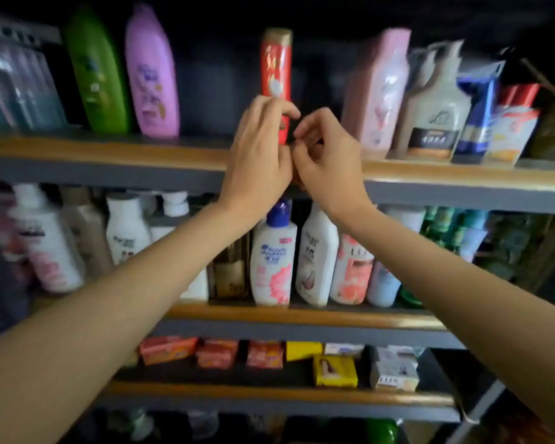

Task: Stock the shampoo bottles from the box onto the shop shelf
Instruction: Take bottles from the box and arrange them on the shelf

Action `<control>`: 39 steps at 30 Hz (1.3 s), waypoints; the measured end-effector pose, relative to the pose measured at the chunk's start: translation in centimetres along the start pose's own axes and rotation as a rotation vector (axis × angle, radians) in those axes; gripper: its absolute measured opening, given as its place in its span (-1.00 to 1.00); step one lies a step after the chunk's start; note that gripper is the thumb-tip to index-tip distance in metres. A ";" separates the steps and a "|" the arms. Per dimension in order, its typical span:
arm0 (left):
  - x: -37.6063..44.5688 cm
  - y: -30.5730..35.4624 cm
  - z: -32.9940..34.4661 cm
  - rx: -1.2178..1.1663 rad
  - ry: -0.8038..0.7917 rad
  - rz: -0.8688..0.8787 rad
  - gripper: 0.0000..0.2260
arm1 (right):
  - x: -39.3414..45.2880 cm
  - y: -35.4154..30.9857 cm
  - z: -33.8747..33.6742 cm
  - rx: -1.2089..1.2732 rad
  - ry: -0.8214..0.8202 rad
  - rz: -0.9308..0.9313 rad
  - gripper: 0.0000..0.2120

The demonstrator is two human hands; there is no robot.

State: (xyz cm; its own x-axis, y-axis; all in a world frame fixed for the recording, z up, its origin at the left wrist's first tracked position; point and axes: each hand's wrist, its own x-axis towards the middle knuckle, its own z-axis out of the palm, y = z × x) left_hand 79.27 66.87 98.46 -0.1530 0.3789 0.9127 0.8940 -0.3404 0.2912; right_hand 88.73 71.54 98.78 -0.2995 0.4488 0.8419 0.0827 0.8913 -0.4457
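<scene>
A tall red shampoo bottle (pixel 276 68) with a gold cap stands upright at the middle of the top shelf (pixel 109 152), in the gap between a purple bottle (pixel 151 75) and a pink bottle (pixel 378 91). My left hand (pixel 257 155) grips its lower part from the left, fingers curled over its front. My right hand (pixel 327 161) holds the lower right side with curled fingers. Both hands hide the bottle's base; a bit of red shows just below them. The box is not in view.
A green bottle (pixel 96 72) stands left of the purple one, with beige and blue packs (pixel 436 116) at the right. The middle shelf (pixel 302 315) is packed with white and pink bottles under my forearms. Soap boxes (pixel 334 370) lie on the lower shelf.
</scene>
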 end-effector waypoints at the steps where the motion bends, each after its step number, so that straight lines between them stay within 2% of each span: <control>1: -2.6 -1.1 -1.2 0.006 -0.030 -0.007 -0.64 | -2.4 -0.3 1.6 0.043 -0.049 0.004 -0.92; 4: -12.0 -5.1 -4.1 0.114 -0.259 -0.079 -0.67 | -11.2 0.9 6.6 0.124 -0.297 0.101 -0.91; 6: -20.2 -9.0 -6.5 0.191 -0.472 -0.237 -0.71 | -18.8 2.1 10.9 0.099 -0.506 0.231 -0.92; 10: -35.1 -15.1 -10.7 0.324 -0.831 -0.585 -0.72 | -32.7 5.9 18.3 0.001 -0.948 0.622 -0.93; 13: -44.8 -19.0 -11.7 0.381 -1.003 -0.920 -0.71 | -41.2 8.8 22.6 -0.114 -1.145 0.744 -0.89; 15: -50.7 -20.6 -11.6 0.327 -1.120 -1.081 -0.69 | -46.6 10.6 24.9 -0.238 -1.311 0.801 -0.81; 17: -55.7 -22.0 -10.7 0.283 -1.176 -1.165 -0.68 | -52.9 12.8 27.1 -0.410 -1.461 0.851 -0.72; 19: -59.5 -23.0 -9.2 0.295 -1.212 -1.195 -0.67 | -58.1 14.7 28.8 -0.536 -1.508 0.897 -0.67; 24: -66.2 -25.2 -4.8 0.201 -1.245 -1.262 -0.66 | -65.9 17.9 33.2 -0.645 -1.475 0.787 -0.59; 28: -70.2 -26.1 -3.6 0.191 -1.174 -1.328 -0.64 | -69.2 19.7 35.9 -0.713 -1.455 0.679 -0.43; 31: -72.4 -25.6 -4.4 0.171 -1.191 -1.340 -0.61 | -70.2 19.7 37.2 -0.805 -1.418 0.563 -0.52; 34: -72.9 -25.8 -5.7 0.154 -1.171 -1.429 -0.65 | -69.5 18.0 38.2 -0.837 -1.464 0.239 -0.71; 35: -72.6 -26.0 -6.1 0.144 -1.157 -1.474 -0.67 | -68.8 17.2 38.4 -0.840 -1.504 0.132 -0.73; 37: -71.8 -26.0 -7.0 0.103 -1.099 -1.634 -0.70 | -67.8 16.1 38.5 -0.724 -1.667 0.077 -0.68; 38: -71.6 -26.0 -7.3 0.047 -1.058 -1.747 -0.70 | -67.1 15.4 38.5 -0.639 -1.684 0.034 -0.63; 39: -70.9 -25.7 -7.4 -0.087 -0.997 -1.940 -0.70 | -65.7 14.2 38.3 -0.571 -1.651 0.046 -0.57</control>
State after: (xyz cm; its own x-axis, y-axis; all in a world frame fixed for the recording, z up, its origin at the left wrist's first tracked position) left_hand 63.99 42.37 28.45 -0.3562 0.3903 -0.8490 -0.0805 0.8924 0.4440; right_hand 73.14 52.30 25.45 -0.8273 0.2651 -0.4952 0.3047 0.9524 0.0007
